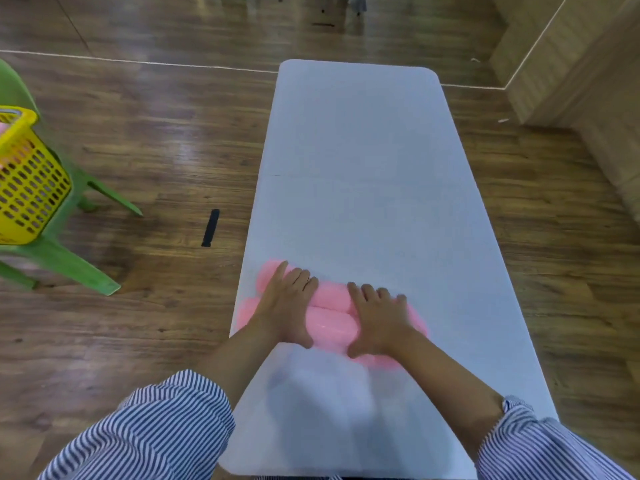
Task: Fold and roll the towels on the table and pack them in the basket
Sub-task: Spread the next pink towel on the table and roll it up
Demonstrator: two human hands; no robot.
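Observation:
Pink rolled towels (330, 313) lie side by side near the left front part of the long white table (360, 168). My left hand (289, 304) lies over the left ends of the rolls, fingers curving over the far one and thumb at the near side. My right hand (381, 318) covers their right ends in the same way. Both hands seem to grip the rolls together. The yellow perforated basket (29, 181) stands on a green plastic chair (69, 258) at the far left, with something pink showing at its top edge.
Wooden floor surrounds the table. A small black object (210, 227) lies on the floor left of the table. A wooden wall or cabinet (571, 64) stands at the right back. The table's far half is bare white.

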